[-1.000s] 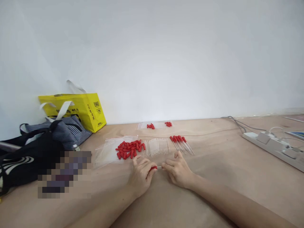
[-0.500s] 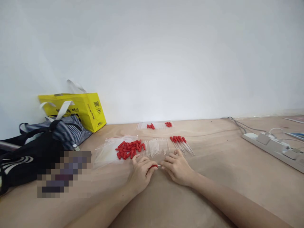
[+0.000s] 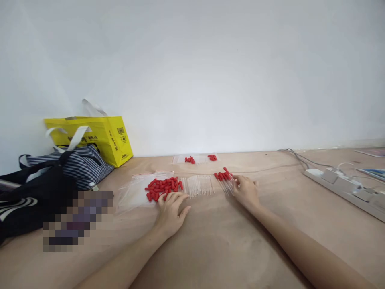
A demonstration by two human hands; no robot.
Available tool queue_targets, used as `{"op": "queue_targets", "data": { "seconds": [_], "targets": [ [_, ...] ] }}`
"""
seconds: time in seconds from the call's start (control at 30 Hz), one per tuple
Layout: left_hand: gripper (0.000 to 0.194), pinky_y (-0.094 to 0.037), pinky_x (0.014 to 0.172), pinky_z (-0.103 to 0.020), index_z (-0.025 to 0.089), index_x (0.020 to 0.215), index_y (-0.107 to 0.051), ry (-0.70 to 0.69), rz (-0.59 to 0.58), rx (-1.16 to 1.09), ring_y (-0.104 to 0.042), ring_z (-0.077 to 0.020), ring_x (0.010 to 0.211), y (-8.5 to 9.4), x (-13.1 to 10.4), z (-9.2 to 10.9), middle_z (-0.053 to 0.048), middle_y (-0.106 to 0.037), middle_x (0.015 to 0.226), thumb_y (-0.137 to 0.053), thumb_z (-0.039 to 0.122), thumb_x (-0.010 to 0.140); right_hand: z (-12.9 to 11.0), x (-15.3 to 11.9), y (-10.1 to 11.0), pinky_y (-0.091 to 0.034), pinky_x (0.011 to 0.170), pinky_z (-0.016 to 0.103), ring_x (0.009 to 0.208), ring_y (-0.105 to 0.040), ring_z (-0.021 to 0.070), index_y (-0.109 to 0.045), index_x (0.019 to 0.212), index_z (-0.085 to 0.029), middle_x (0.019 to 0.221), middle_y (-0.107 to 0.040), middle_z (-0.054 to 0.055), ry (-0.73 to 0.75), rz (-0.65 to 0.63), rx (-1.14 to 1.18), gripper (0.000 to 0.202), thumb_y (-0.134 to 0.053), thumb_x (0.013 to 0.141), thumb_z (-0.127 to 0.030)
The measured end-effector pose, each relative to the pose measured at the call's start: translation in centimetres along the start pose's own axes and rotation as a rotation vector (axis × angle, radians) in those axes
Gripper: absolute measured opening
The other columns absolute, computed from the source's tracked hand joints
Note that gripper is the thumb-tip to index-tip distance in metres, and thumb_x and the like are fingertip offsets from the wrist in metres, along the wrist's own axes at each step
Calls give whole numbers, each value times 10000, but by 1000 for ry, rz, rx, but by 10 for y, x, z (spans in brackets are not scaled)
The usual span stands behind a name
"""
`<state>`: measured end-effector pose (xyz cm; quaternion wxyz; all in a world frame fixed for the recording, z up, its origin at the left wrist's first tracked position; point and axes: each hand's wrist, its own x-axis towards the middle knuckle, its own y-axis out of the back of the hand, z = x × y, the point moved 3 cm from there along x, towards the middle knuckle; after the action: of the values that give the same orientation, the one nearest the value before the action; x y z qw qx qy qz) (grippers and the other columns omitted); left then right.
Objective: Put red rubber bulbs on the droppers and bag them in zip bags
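Red rubber dropper bulbs (image 3: 162,186) lie heaped on a clear plastic bag. Over the near edge of that heap rests my left hand (image 3: 172,212), its fingers spread and holding nothing I can see. To the right of the heap, thin clear glass tubes (image 3: 198,186) lie side by side in a row. Several droppers (image 3: 221,176), glass tubes capped with red bulbs, form a group further right. At this group's right side my right hand (image 3: 247,192) pinches another dropper (image 3: 227,172), partly hidden by the fingers.
Near the wall, another clear bag (image 3: 178,159) lies with two small clusters of red bulbs and some tubes. A yellow bag (image 3: 120,144), a striped bag (image 3: 87,164) and a black bag (image 3: 36,200) stand left. A white power strip (image 3: 343,188) with cables sits right.
My hands have parted from around a bulb and tube at the front. The right one has moved right with the dropper to the group; the left has moved left to the bulb heap and opened.
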<state>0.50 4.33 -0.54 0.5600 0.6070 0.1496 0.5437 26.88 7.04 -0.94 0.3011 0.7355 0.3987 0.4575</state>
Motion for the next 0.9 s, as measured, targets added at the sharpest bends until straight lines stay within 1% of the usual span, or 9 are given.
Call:
{"op": "queue_targets", "data": {
  "seconds": [0.07, 0.13, 0.37, 0.57, 0.7, 0.8, 0.87, 0.9],
  "targets": [
    [183, -193, 891, -487, 269, 930, -574, -8, -13, -4, -512, -223, 948, 0, 0, 1, -15, -613, 966, -522, 261, 755, 8, 5, -1, -252, 766, 321, 903, -536, 191, -596, 979, -194, 927, -642, 54, -91, -25, -10, 270, -403, 790, -206],
    [164, -188, 889, -494, 269, 906, -581, -4, -22, -7, -514, -222, 939, 0, 0, 2, -13, -614, 952, -522, 259, 753, 13, 7, -3, -262, 782, 332, 913, -541, 203, -596, 977, -183, 923, -644, 66, -130, -36, -15, 273, -398, 792, -219],
    [135, -186, 889, -500, 263, 865, -592, 0, -28, -3, -507, -220, 935, 1, 0, 2, -18, -613, 952, -519, 255, 752, 17, 6, -11, -286, 790, 369, 864, -570, 226, -625, 896, -209, 833, -662, 53, -172, -80, -22, 236, -433, 776, -276],
    [125, -185, 879, -506, 262, 854, -596, -19, -16, 2, -500, -220, 935, 1, -1, 2, -19, -611, 949, -517, 251, 759, 18, 5, -8, -277, 770, 385, 804, -577, 233, -623, 897, -186, 787, -659, 68, -170, -67, -15, 288, -432, 780, -368],
    [93, -212, 860, -495, 255, 804, -607, 22, 49, 52, -499, -227, 919, 2, -1, 3, -22, -608, 919, -533, 257, 748, 11, 2, -5, -259, 745, 348, 842, -555, 212, -617, 898, -190, 837, -650, 62, -113, -34, -6, 268, -425, 786, -340],
    [102, -244, 835, -473, 245, 783, -606, 44, 107, 120, -495, -229, 906, 5, 5, -1, -33, -604, 896, -507, 259, 767, -4, -5, -8, -237, 722, 330, 818, -546, 192, -625, 812, -208, 807, -644, 36, 44, -6, -2, 212, -437, 783, -303],
    [143, -250, 830, -466, 245, 811, -605, 26, 124, 177, -493, -227, 904, 8, 14, -7, -38, -601, 898, -464, 230, 793, -15, -10, -11, -225, 708, 328, 789, -540, 187, -621, 759, -206, 780, -641, 32, 137, 5, -8, 203, -439, 783, -292],
    [171, -248, 830, -468, 247, 836, -605, 11, 123, 213, -491, -230, 909, 9, 21, -10, -43, -600, 914, -443, 206, 800, -20, -12, -13, -222, 704, 328, 785, -536, 188, -619, 747, -204, 783, -640, 34, 157, 8, -15, 206, -436, 785, -289]
  ]
}}
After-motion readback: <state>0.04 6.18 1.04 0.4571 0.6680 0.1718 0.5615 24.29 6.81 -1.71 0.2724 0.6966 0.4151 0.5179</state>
